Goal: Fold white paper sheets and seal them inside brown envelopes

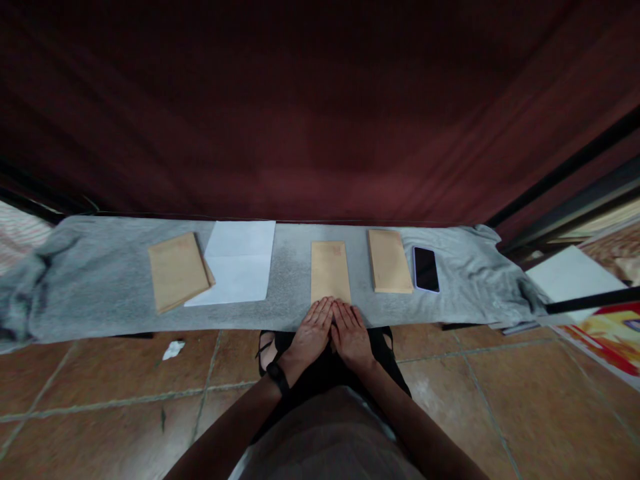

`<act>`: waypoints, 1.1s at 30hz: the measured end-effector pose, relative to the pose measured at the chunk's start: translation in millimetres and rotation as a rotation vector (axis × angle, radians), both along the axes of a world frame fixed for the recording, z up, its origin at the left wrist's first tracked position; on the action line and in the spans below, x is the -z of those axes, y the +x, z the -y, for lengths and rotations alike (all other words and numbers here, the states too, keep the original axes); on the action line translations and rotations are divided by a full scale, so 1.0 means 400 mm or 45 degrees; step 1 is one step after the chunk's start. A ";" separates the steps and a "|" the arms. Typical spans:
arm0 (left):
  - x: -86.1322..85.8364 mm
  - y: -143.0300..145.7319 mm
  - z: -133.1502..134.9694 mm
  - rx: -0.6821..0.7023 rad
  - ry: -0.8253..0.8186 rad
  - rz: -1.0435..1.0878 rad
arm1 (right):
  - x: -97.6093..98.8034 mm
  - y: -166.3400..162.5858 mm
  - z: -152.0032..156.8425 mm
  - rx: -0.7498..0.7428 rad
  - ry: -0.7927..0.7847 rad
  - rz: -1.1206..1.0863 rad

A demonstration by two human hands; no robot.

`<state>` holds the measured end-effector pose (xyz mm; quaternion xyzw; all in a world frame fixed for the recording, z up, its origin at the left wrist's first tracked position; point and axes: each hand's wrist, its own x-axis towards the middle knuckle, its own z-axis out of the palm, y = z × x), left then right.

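Note:
My left hand (311,331) and my right hand (351,333) lie flat side by side, fingers stretched out, on the near end of a brown envelope (329,270). The envelope lies lengthwise on a grey cloth (100,300) spread over a low bench. Both hands hold nothing. A black band sits on my left wrist. To the right lies a second brown envelope (389,261). Further left, a stack of brown envelopes (177,271) rests beside white paper sheets (239,261).
A dark phone (426,269) lies right of the second envelope. A dark red curtain (320,120) hangs behind the bench. The floor is brown tile with a white paper scrap (173,349). White paper and colourful prints (607,330) sit at the right.

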<state>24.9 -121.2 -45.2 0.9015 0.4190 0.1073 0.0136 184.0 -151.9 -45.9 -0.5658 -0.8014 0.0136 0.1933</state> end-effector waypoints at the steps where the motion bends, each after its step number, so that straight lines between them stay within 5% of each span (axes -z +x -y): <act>1: 0.000 0.000 0.000 0.001 -0.002 -0.006 | 0.002 0.000 0.001 0.021 0.002 0.001; 25: -0.016 -0.053 0.007 -0.072 -0.021 -0.152 | 0.000 0.077 0.016 0.127 0.041 0.048; 33: 0.001 -0.058 0.008 -0.063 -0.045 -0.145 | -0.004 0.023 0.000 0.035 -0.004 0.010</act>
